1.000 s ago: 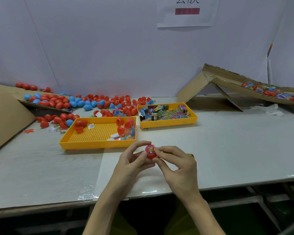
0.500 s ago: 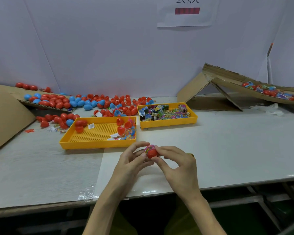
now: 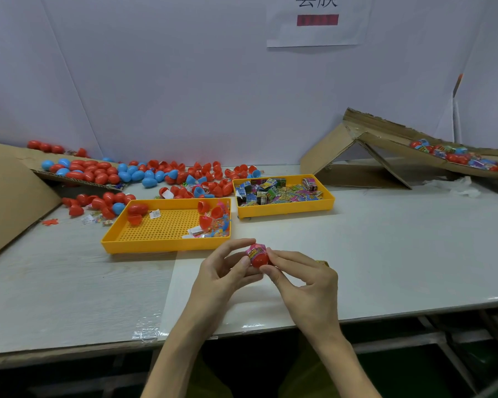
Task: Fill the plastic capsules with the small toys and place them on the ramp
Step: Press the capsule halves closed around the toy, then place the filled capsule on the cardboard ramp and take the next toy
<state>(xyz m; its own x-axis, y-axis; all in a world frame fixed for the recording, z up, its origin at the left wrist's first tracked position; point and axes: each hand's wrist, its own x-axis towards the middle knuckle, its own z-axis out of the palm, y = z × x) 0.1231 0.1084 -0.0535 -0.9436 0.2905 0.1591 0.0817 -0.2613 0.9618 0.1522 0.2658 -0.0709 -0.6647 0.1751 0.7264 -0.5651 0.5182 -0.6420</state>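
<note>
Red capsule point(image 3: 260, 260) pinched between left hand point(image 3: 222, 275), right hand point(image 3: 305, 282) — pink toy point(image 3: 254, 250) half-hidden.

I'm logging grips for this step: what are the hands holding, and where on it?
Both pinch one red capsule: the left hand on its left side, the right hand on its right side.

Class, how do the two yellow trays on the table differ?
The left tray sits nearer and looks larger than the right tray. The left tray's perforated floor is mostly bare, with red capsule halves and toys; the right tray is covered with printed packets. Both are yellow and rectangular.
</note>
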